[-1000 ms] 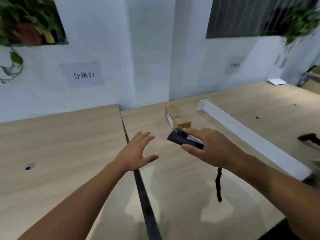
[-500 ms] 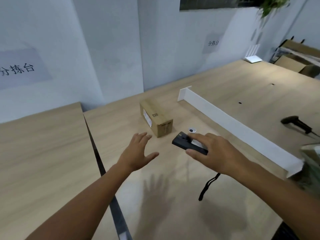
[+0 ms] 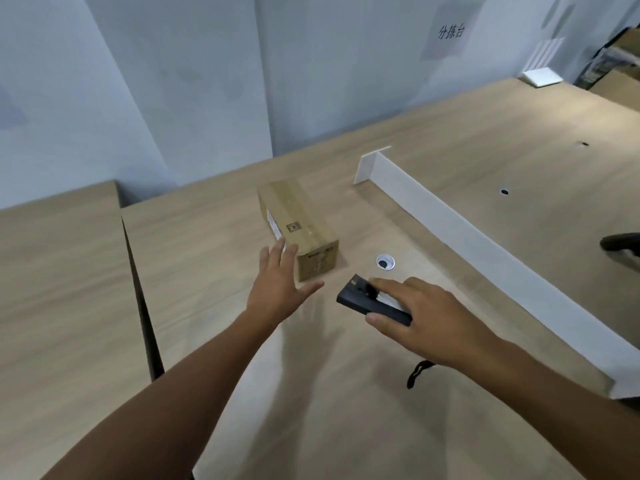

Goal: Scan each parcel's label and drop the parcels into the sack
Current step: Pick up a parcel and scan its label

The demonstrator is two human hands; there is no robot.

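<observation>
Head view shows the parcel [image 3: 298,230], a long cardboard box, lying on the worktop [image 3: 207,278] with its label [image 3: 274,226] on the side that faces left. The left hand [image 3: 280,292] hovers at the near left corner, fingers [image 3: 280,258] spread and straight, holding nothing; I cannot tell whether they touch the box. The open hand looks set to turn or tilt the parcel so the label can be read. The right hand [image 3: 429,323] grips the scanner [image 3: 363,301], thumb along its near edge and forefinger across the top. Its nose is aimed toward the parcel, ready for the label. The wrist strap [image 3: 417,372] trails beneath the wrist. No sack is in view.
</observation>
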